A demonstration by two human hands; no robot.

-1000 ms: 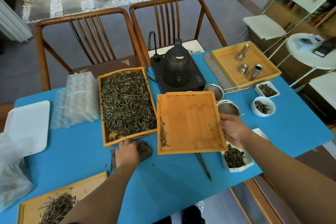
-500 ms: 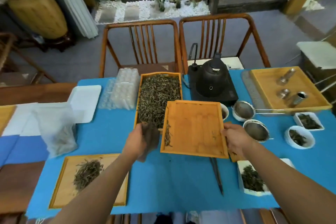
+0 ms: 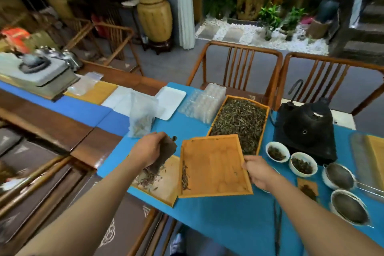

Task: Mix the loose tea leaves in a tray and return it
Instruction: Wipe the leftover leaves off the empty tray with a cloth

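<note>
Two hands are working over the blue-covered table [image 3: 228, 224]. Your right hand [image 3: 260, 172] is pinching the right edge of the nearly empty wooden tray [image 3: 214, 166], holding it tilted, a few loose tea leaves [image 3: 184, 176] lying along its left wall. Your left hand [image 3: 148, 148] is closing around a dark brush [image 3: 164, 156] above a second tray [image 3: 166, 185] at the table's near left edge. Behind them, the full tray [image 3: 239, 120] is resting flat.
</note>
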